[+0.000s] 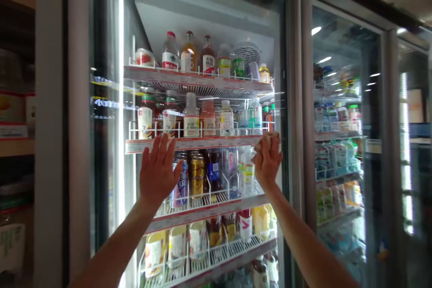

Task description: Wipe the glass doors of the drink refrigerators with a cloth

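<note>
My left hand (158, 173) is raised flat toward the glass door of a drinks fridge, fingers stretched up and nothing in it. Whether its palm presses on the glass, I cannot tell. Farther right, my right hand (269, 162) is closed over a crumpled beige cloth (276, 136), held against the glass near the door's right side. Behind the glass, a gold can (197, 174) and a dark bottle with a blue label (213, 168) stand between my two hands. A white-capped bottle (191, 114) is on the shelf above.
Several wire shelves of bottles line the lit fridge, with a top shelf rail (202, 82). A metal door frame (297, 99) divides it from a second glass-door fridge (337, 153) at right. Open shelving with goods (13, 112) stands at far left.
</note>
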`<state>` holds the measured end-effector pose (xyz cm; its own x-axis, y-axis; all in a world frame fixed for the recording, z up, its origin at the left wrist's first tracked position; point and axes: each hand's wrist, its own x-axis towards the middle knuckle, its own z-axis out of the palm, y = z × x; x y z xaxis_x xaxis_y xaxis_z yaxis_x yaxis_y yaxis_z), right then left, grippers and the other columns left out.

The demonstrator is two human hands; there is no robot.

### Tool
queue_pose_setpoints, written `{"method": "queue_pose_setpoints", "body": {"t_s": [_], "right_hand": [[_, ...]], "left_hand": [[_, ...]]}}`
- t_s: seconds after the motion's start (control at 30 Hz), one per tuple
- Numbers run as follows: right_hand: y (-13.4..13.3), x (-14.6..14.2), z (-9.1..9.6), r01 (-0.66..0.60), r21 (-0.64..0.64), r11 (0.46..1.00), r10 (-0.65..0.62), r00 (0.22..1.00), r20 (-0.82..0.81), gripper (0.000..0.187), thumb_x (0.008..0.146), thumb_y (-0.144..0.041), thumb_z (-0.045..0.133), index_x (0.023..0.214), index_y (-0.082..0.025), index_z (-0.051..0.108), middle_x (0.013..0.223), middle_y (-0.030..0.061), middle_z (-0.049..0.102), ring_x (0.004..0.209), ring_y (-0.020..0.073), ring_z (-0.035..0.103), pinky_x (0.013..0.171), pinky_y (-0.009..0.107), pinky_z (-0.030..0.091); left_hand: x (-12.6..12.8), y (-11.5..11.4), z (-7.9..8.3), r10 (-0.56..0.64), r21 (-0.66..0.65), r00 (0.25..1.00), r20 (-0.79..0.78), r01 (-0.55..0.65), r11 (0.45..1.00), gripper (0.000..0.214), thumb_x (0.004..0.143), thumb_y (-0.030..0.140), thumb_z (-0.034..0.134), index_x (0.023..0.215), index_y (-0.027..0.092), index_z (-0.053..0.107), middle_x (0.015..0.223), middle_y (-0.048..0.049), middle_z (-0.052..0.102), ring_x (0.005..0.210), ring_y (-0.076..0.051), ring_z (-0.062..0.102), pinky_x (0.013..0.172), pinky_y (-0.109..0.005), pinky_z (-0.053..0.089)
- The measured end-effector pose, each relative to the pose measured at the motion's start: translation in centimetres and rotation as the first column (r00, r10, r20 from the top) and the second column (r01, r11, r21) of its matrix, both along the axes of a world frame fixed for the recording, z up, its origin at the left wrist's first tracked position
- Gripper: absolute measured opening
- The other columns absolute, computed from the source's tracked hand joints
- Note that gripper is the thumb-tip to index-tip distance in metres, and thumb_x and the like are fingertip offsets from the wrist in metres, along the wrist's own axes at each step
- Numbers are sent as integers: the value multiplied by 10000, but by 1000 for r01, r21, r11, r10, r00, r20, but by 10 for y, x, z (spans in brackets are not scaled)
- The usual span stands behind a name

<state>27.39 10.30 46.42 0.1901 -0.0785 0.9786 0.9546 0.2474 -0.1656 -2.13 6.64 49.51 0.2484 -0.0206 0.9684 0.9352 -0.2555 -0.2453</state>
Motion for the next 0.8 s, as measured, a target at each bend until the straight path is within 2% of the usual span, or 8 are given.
{"method": "queue_pose_setpoints", "body": {"t_s": [0.2,0.27,0.37,0.43,0.53,0.63,0.7,0.8], "right_hand": [[-13,-56,-9,-107,-87,990,135,882,451,437,906,-280,402,1341,-274,442,1457,38,392,1407,218,207,1130,484,153],[-11,-43,-8,-94,-70,993,114,908,403,439,905,-266,406,1342,-266,440,1461,43,386,1401,219,226,1128,488,149],[-3,-13,-3,-42,-12,999,43,993,110,474,908,-232,381,1382,-229,391,1498,86,310,1399,259,225,1089,528,204],[-2,-13,-2,-34,-15,999,35,999,7,496,904,-223,376,1399,-214,366,1511,96,276,1408,278,192,1073,534,233],[-10,-49,-8,-73,-74,995,88,971,221,489,894,-253,403,1382,-243,395,1495,57,323,1421,250,154,1110,508,192],[-17,-68,-16,-90,-104,991,129,869,478,432,901,-302,416,1331,-290,453,1453,8,401,1414,208,184,1142,479,128],[-13,-48,-17,-78,-93,993,111,893,437,417,912,-287,390,1323,-273,462,1449,28,405,1405,208,213,1133,487,141],[-1,6,-12,-27,-32,999,30,995,96,445,913,-256,355,1349,-223,437,1467,99,362,1390,259,247,1076,539,218]], "left_hand": [[-2,0,-1,-23,-3,1000,3,23,1000,678,876,355,479,1458,213,162,1504,-113,253,1402,-258,190,1136,-470,151],[-1,0,-7,-13,-3,1000,6,13,1000,686,878,346,481,1460,224,139,1506,-113,244,1404,-261,183,1130,-483,158],[4,-2,-24,3,-10,999,36,-2,1000,702,886,330,470,1463,219,87,1516,-119,200,1411,-269,148,1125,-515,153],[8,-2,-33,1,-17,998,57,0,1000,699,890,322,456,1463,217,70,1519,-116,181,1412,-274,135,1121,-535,147],[10,-1,-39,-17,-10,998,59,17,1000,697,885,319,465,1462,227,86,1517,-112,190,1409,-280,151,1121,-541,142],[8,-1,-38,-22,-12,998,64,23,1000,701,879,320,482,1462,229,103,1512,-115,209,1408,-278,159,1124,-530,138],[6,0,-37,-25,-15,998,63,26,1000,699,878,324,485,1462,230,112,1510,-116,220,1408,-274,162,1128,-521,133],[7,0,-37,-23,-18,998,62,25,1000,704,877,324,487,1462,225,108,1509,-119,224,1409,-273,158,1129,-517,127]]}}
